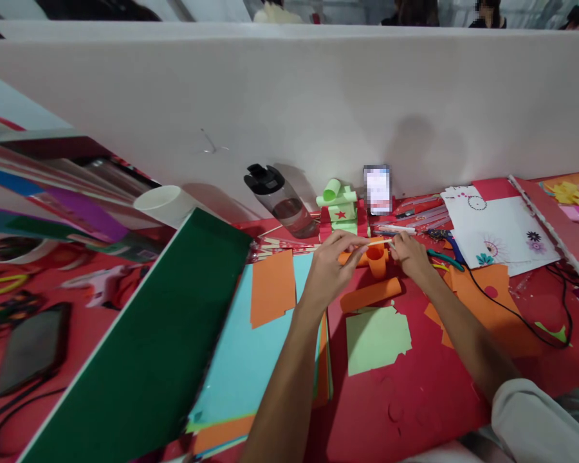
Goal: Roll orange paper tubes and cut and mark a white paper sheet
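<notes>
A thin pale stick (380, 242) runs between my two hands above the red table. My left hand (334, 258) pinches one end with thumb and fingers, and my right hand (409, 254) has its fingers closed on the other end. Just below the stick is a rolled orange paper tube (377, 262), partly hidden by my left hand. Nearer to me lies a curled orange paper strip (370, 295), with a torn-edged light green paper (379, 339) below it. Behind my hands stands a green and red paper model (341, 213) with a red star.
A phone (378, 190) leans on the white partition (289, 103), and a water bottle (284, 202) stands left of it. A dark green board (159, 347) and blue paper sheets (251, 357) lie left. Orange scraps (492, 308), a black cable (516, 316) and pliers (446, 258) lie right.
</notes>
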The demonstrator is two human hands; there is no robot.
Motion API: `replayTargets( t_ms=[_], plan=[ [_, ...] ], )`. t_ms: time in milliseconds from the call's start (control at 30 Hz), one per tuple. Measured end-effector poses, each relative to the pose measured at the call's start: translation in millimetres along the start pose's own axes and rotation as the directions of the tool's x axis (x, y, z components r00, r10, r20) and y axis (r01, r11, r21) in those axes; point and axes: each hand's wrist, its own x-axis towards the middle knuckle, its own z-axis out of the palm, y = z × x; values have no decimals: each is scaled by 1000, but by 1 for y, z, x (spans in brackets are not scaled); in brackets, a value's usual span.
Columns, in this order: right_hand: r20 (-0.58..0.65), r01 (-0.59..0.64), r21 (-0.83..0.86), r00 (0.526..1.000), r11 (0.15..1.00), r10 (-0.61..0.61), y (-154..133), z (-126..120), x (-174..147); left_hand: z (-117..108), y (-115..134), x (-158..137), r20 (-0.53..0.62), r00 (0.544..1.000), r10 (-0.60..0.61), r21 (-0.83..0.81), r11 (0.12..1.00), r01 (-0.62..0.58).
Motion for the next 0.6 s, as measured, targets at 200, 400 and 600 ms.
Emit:
replayTargets(
  t_ms=[200,400,600],
  plan=[
    [-25,54,-13,998,998,-54,4,15,3,0,1,0,7,1000,-6,-7,1000,6],
    [-83,83,69,994,994,-77,2,16,1,-1,0,0,3,1000,-22,-1,1000,22],
    [-152,173,257,979,951,-137,11,2,4,0,-1,-1,-23,999,-38,-7,999,38]
  ],
)
